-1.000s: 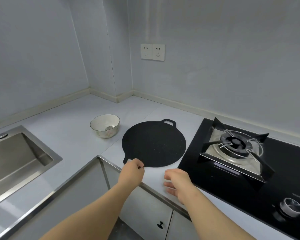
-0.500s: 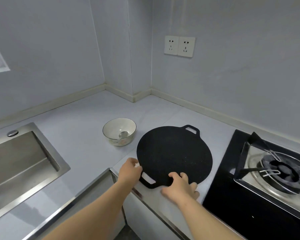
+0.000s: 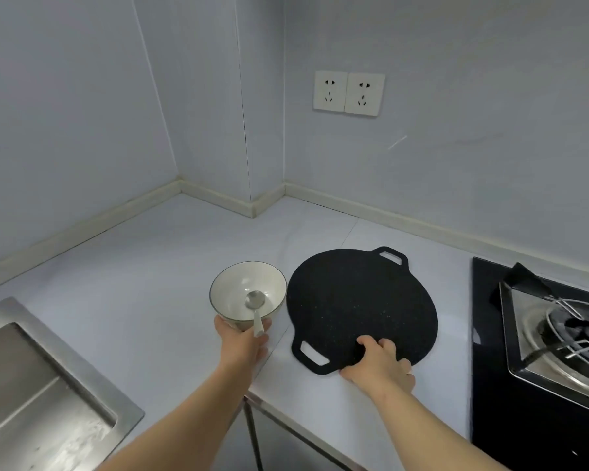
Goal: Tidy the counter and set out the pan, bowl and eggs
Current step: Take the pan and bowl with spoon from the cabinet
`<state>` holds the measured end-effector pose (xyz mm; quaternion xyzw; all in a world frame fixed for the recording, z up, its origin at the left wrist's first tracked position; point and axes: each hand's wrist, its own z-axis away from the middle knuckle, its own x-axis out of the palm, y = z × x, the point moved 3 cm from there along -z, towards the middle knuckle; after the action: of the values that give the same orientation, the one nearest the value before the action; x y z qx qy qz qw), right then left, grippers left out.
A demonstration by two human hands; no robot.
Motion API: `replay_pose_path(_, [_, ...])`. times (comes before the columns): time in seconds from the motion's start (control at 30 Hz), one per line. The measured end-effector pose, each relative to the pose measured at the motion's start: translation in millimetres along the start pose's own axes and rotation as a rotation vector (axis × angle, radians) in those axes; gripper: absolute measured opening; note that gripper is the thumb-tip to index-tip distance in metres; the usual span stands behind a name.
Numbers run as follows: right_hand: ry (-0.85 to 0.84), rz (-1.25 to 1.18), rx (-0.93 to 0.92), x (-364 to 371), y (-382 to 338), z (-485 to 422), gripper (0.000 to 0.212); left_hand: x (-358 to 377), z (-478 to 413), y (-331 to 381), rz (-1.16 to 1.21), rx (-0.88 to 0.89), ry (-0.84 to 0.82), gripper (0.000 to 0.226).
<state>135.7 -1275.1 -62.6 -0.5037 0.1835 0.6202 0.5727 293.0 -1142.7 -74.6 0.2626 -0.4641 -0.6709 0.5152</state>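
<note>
A flat black round pan [image 3: 361, 300] with two loop handles lies on the pale counter [image 3: 150, 266]. My right hand [image 3: 378, 365] grips its near rim, thumb on top. Left of the pan is a white bowl [image 3: 232, 287] with a dark rim, and a metal spoon [image 3: 255, 307] lies inside it, handle sticking over the near edge. My left hand [image 3: 242, 341] holds the bowl by its near side from below. No eggs are in view.
A steel sink [image 3: 31, 396] is sunk into the counter at the lower left. A black gas hob [image 3: 510, 385] with a burner grate [image 3: 565, 331] sits at the right. Two wall sockets [image 3: 349, 93] are above the counter. The counter's front edge runs under my forearms.
My left hand left the pan's near handle and went to the bowl, which it now holds. My right hand stays on the pan's near rim. The view has shifted left.
</note>
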Motion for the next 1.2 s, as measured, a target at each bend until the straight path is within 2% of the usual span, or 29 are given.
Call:
replay_pose_path(0.23, [0.004,-0.065,0.056,4.8,-14.9,-5.6,0.063,-5.6,-18.7,12.5,-0.055,-0.002,-0.097,0.055])
replay_pose_path(0.4, [0.023,-0.079,0.081,5.5,-19.1,-12.0,0.062,0.8,-29.4,21.8,-0.098,-0.044,-0.111,0.044])
replay_pose_path(0.57, [0.048,-0.094,0.08,5.7,-18.8,-17.4,0.059,9.4,-39.6,30.9,-0.124,-0.074,-0.097,0.054])
replay_pose_path(0.87, [0.039,-0.192,0.065,-5.9,-12.5,-33.6,0.054,24.9,-58.6,39.8,-0.122,-0.144,-0.042,0.053])
replay_pose_path(0.93, [0.043,-0.228,0.046,-9.2,-10.1,-37.9,0.053,29.8,-59.4,38.3,-0.145,-0.141,-0.03,0.046])
replay_pose_path(1.0, [0.044,-0.255,0.025,-11.6,-7.3,-42.7,0.051,35.0,-56.8,36.9,-0.16,-0.134,-0.013,0.026])
replay_pose_path(1.03, [0.044,-0.266,0.016,-12.9,-6.0,-44.6,0.051,37.5,-53.9,36.5,-0.158,-0.136,0.0,0.023])
replay_pose_path(1.07, [0.042,-0.272,0.006,-14.7,-5.0,-46.4,0.05,40.3,-50.7,35.1,-0.163,-0.144,0.005,0.026])
replay_pose_path(1.13, [0.033,-0.285,-0.006,-16.9,-3.8,-49.0,0.049,44.8,-44.4,30.3,-0.192,-0.179,-0.003,0.047])
replay_pose_path(1.2, [0.024,-0.302,-0.009,-18.9,-2.3,-48.8,0.048,49.8,-34.6,25.9,-0.244,-0.21,-0.01,0.05])
